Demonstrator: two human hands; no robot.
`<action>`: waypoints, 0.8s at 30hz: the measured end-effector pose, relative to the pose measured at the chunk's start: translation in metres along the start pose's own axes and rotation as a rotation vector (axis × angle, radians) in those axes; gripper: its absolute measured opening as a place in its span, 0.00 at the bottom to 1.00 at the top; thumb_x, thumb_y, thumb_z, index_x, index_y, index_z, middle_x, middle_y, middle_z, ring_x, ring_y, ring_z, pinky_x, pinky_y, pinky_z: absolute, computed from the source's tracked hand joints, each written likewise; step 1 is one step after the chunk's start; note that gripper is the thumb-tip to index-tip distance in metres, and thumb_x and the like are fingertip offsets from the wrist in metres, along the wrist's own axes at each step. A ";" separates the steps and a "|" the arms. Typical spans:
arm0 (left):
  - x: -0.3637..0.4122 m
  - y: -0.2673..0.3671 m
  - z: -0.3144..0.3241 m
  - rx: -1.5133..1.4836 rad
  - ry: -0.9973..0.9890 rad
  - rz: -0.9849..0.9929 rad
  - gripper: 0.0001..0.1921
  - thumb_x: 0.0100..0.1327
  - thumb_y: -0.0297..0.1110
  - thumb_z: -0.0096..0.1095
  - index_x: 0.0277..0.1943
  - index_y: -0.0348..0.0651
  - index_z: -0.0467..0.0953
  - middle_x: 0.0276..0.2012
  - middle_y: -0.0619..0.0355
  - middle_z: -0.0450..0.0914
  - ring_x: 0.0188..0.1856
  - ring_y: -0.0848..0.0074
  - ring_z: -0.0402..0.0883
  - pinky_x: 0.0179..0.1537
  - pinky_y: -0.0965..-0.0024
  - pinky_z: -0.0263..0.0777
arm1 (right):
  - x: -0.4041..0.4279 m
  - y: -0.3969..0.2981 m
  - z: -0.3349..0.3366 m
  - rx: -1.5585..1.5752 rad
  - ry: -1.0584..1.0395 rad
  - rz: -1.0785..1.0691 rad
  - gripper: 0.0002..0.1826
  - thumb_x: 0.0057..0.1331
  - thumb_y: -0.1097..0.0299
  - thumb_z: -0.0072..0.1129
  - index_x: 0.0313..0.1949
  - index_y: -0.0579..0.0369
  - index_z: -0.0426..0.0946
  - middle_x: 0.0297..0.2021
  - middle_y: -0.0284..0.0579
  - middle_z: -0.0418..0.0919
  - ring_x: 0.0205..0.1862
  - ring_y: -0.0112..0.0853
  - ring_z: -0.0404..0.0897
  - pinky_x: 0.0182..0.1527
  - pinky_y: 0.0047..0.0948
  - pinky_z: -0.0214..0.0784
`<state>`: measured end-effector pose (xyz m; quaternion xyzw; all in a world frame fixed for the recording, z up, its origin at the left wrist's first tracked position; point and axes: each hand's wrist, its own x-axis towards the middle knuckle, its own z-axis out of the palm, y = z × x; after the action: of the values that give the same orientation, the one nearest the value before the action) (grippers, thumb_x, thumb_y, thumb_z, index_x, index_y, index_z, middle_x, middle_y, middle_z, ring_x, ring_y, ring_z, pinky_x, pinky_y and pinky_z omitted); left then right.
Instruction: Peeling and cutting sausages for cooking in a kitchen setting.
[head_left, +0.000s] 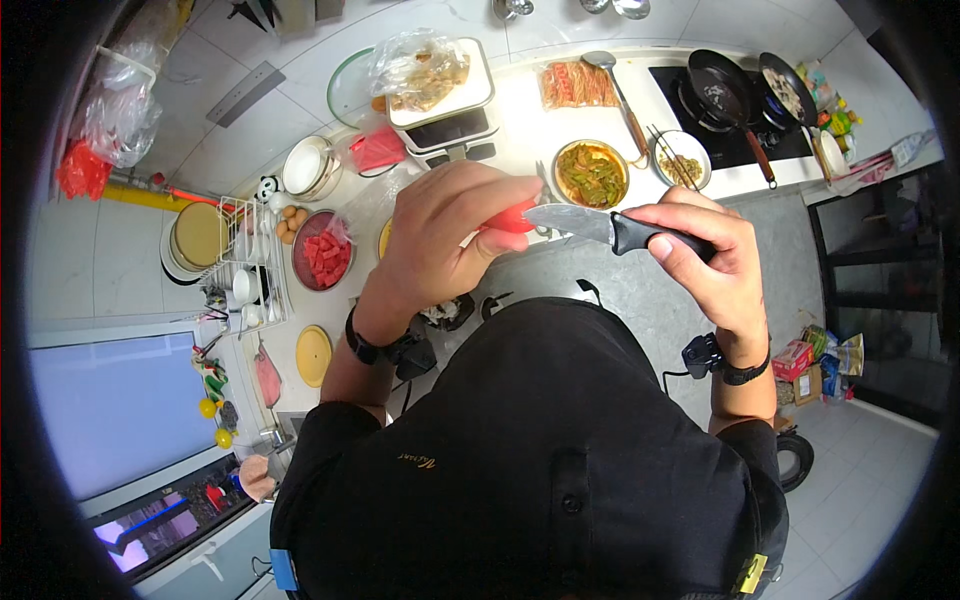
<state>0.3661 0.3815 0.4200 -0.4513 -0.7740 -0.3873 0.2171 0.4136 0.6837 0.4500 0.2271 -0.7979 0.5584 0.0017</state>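
My left hand (450, 229) holds a red tomato-like piece (514, 217), its end showing beyond the thumb and fingers. My right hand (709, 247) grips the black handle of a small knife (576, 221), whose blade points left with its tip at the red piece. Just behind the knife, a bowl of cooked green vegetables (592, 175) stands on the counter. To the left of my left hand is a colander with red cut pieces (324, 255). Part of a yellow item at the counter edge is hidden behind my left hand.
At the back are a white kitchen scale (450, 135) under a bagged food, packed sausage-like food (577, 85) and a spatula (619, 90). Two pans (720, 86) sit on the black hob at right. Eggs (289, 225), a dish rack (251, 277) and a yellow lid (313, 356) are at left.
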 end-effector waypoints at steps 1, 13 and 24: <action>0.000 0.000 0.000 0.020 0.001 -0.017 0.24 0.64 0.43 0.73 0.58 0.38 0.79 0.44 0.49 0.87 0.40 0.61 0.86 0.42 0.62 0.78 | 0.001 0.000 -0.001 0.000 0.000 0.001 0.14 0.66 0.74 0.65 0.50 0.66 0.85 0.32 0.43 0.80 0.36 0.29 0.77 0.41 0.28 0.67; 0.007 0.012 -0.004 0.212 -0.041 -0.101 0.23 0.53 0.33 0.80 0.53 0.40 0.85 0.40 0.54 0.87 0.37 0.63 0.85 0.40 0.65 0.76 | -0.005 0.015 0.001 0.182 -0.036 0.254 0.14 0.71 0.71 0.65 0.52 0.65 0.85 0.39 0.40 0.84 0.40 0.23 0.78 0.46 0.25 0.71; 0.002 0.021 0.004 0.202 -0.076 -0.105 0.21 0.51 0.29 0.80 0.50 0.42 0.87 0.40 0.56 0.86 0.37 0.65 0.84 0.38 0.65 0.75 | -0.017 0.057 0.003 0.608 -0.124 0.525 0.14 0.76 0.67 0.60 0.54 0.63 0.84 0.23 0.31 0.75 0.16 0.14 0.61 0.18 0.19 0.49</action>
<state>0.3830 0.3918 0.4276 -0.4003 -0.8395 -0.3008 0.2111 0.4093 0.7023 0.3938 0.0392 -0.6258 0.7357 -0.2562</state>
